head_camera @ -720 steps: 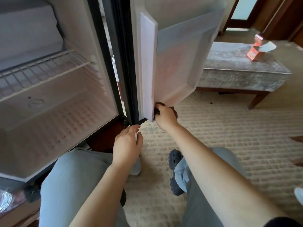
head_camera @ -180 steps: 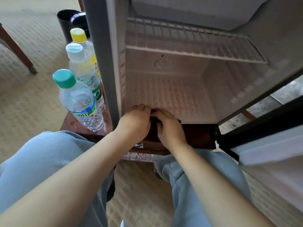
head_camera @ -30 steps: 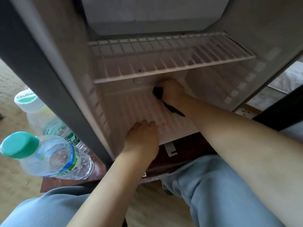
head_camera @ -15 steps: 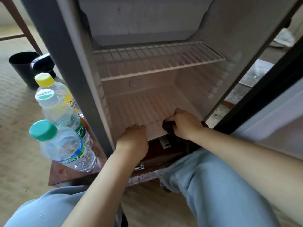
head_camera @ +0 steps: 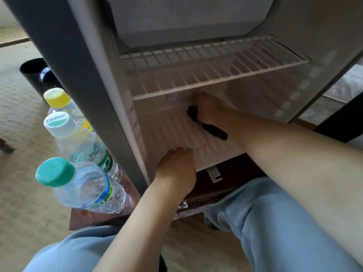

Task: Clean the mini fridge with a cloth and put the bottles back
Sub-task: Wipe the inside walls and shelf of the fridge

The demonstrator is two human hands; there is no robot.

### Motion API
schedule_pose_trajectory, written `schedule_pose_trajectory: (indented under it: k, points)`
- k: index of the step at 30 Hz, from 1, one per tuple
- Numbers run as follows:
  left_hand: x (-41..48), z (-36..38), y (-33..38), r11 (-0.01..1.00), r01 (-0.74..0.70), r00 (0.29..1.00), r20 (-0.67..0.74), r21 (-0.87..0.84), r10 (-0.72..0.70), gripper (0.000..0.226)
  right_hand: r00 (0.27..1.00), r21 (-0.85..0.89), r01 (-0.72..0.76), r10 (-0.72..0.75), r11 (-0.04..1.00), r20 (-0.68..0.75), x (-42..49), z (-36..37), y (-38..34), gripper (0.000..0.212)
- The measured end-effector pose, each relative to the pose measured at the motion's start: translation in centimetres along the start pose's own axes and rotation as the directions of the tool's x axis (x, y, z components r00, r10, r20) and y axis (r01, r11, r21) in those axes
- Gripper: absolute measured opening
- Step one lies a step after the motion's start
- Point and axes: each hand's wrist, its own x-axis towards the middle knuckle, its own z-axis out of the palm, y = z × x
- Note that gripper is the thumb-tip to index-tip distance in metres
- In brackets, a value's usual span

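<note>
Wiping the rear floor of the mini fridge [head_camera: 82, 79], we clamp our right hand [head_camera: 209, 108] on the dark cloth [head_camera: 193, 114] beneath the wire shelf [head_camera: 206, 69] and lay our left hand [head_camera: 176, 169] flat on the front lip, probably as a brace, with three bottles [head_camera: 84, 187] parked outside, left of the fridge.

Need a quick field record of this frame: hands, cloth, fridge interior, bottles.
right hand: deep inside the mini fridge, below the wire shelf, grips the dark cloth near the back wall
left hand: fingers flat on the front of the fridge floor
wire shelf: in place, nothing on it
bottles: green-capped bottle, white-capped bottle and yellow-capped bottle stand outside, left of the fridge
task state: wiping under way; bottles not yet back
</note>
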Motion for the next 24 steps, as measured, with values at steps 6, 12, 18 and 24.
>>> schedule_pose_trajectory:
  k: [6,12,18,24]
  points:
    - [-0.2,-0.5,1.0,1.0,-0.011,0.998,0.064,-0.003,0.011,0.045,0.992,0.008,0.006,-0.007,1.0,0.125,-6.5,0.5,3.3,0.044]
    - [-1.3,-0.6,1.2,1.0,-0.008,0.998,0.067,0.001,0.008,0.046,0.983,-0.02,0.086,-0.081,0.996,0.162,-12.3,1.0,6.3,0.041]
    - [-1.5,-1.0,0.7,0.999,-0.042,0.999,-0.014,-0.011,0.042,0.045,0.998,0.031,0.051,-0.052,0.998,0.039,-7.7,1.0,4.8,0.038]
    - [-0.6,-0.8,0.2,1.0,-0.024,0.999,0.03,0.019,0.023,0.043,0.996,0.102,-0.069,0.075,0.992,-0.052,-0.6,0.7,1.5,0.035]
